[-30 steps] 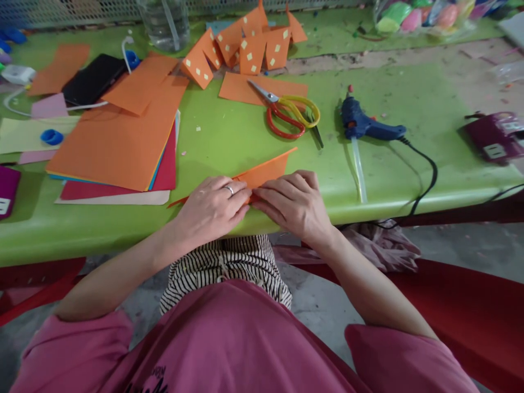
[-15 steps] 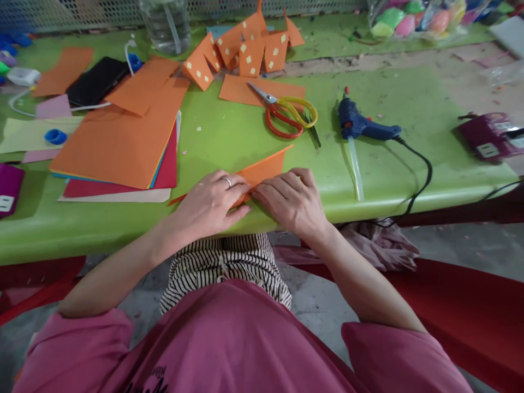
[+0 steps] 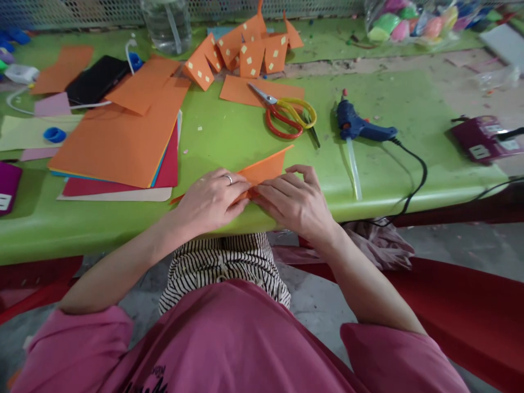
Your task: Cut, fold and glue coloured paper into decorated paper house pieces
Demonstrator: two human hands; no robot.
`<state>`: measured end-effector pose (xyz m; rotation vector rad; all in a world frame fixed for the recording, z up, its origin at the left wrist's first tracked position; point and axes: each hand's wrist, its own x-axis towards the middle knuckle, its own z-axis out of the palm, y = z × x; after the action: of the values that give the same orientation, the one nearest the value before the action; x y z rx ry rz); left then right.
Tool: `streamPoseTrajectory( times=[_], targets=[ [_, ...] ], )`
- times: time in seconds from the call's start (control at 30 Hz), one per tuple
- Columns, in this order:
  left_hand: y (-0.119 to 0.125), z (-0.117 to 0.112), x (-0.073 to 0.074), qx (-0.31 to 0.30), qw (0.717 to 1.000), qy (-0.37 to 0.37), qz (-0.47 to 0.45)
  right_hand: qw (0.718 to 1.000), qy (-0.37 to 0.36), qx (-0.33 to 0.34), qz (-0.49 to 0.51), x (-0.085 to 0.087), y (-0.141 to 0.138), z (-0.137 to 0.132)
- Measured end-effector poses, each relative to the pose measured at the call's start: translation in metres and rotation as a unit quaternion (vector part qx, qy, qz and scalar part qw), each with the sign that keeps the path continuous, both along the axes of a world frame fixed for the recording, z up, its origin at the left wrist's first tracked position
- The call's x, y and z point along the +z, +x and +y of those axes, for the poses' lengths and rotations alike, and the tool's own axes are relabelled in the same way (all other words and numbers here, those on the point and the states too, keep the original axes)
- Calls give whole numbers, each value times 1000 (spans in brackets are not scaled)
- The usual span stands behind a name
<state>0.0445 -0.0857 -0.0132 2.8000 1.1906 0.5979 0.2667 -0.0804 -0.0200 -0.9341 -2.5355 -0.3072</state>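
Observation:
A narrow piece of orange paper (image 3: 268, 167) lies slantwise near the table's front edge, its far edge turned up in a thin rim. My left hand (image 3: 216, 197), with a ring on one finger, is closed on its left part. My right hand (image 3: 297, 199) grips the paper just beside, fingertips bent down almost against the left ones. Both hands cover the paper's middle. Past them lie scissors (image 3: 282, 112) with one red and one yellow handle, resting partly on a flat orange paper strip (image 3: 237, 90).
A blue glue gun (image 3: 360, 123) with its cord lies at right. Stacked coloured sheets (image 3: 118, 147) and a black phone (image 3: 97, 81) are at left. Behind stand folded orange paper shapes with pale squares (image 3: 251, 54), a clear jar (image 3: 167, 27) and a bag of colourful balls (image 3: 409, 22).
My right hand has shifted slightly, its wrist a little further right. My left thumb has drawn in under the paper. The orange paper stays in nearly the same place.

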Motion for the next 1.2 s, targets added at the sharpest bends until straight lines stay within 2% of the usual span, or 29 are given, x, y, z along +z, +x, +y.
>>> streamPoseTrajectory(
  times=[0.2,0.53,0.77,0.87,0.97,1.07,1.2],
  targets=[
    [0,-2,8,45,997,-34,55,999,-11,11,-42,0,-2,6],
    [14,-2,10,89,992,-58,69,998,0,-57,1,-7,-10,6],
    [9,4,18,68,992,-101,39,995,12,-78,55,-8,-16,-3],
    [5,12,25,57,987,-138,65,991,-23,-103,85,-11,-15,-6],
    [5,18,28,35,985,-138,100,984,-76,-115,112,-15,-12,-7],
    [7,20,27,25,986,-120,116,975,-116,-127,143,-16,-12,-7],
    [8,19,21,34,987,-99,122,968,-121,-153,157,-15,-15,-6]
  ],
)
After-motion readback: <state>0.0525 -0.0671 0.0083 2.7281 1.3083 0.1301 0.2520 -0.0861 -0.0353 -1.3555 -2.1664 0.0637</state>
